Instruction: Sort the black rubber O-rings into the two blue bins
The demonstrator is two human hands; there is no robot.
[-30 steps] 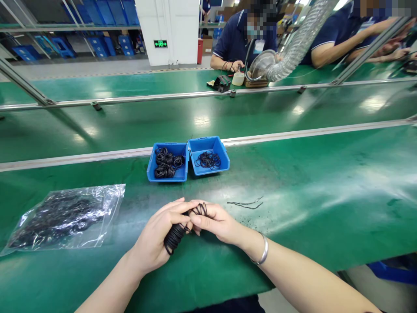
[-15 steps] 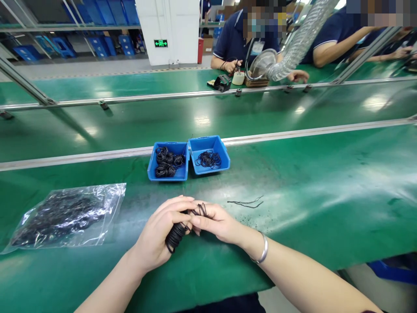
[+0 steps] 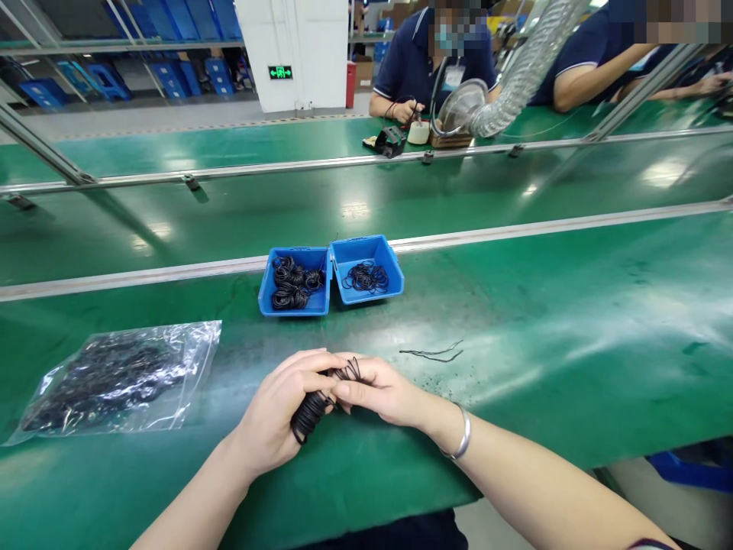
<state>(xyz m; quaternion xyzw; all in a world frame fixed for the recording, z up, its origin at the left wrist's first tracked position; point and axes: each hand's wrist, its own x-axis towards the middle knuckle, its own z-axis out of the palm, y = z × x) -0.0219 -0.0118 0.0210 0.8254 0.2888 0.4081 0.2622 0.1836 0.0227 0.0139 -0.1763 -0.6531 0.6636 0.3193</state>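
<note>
My left hand [image 3: 286, 412] is wrapped round a bundle of thin black cord loops [image 3: 309, 416], stacked side by side like a coil. Pressed against it, my right hand [image 3: 378, 389] is closed, and several looser black loops [image 3: 350, 370] stand up between its thumb and fingers. The fingertips of both hands meet and partly hide the cord. Whether the loops are one long cord or separate rings, I cannot tell. Beyond my hands, a blue bin [image 3: 263, 302] holds several tied black bundles, and a second blue bin [image 3: 395, 283] beside it holds loose black loops.
A clear plastic bag [image 3: 200, 359] of black pieces lies on the green table at left. Thin black strands [image 3: 432, 355] and dark crumbs lie to the right. Past a metal rail [image 3: 275, 164], a person [image 3: 401, 72] works near a flexible duct [image 3: 515, 84].
The view has shifted very slightly. Both hands keep the same hold on the black loops. Across the table, the co-worker's hand near the duct no longer shows.
</note>
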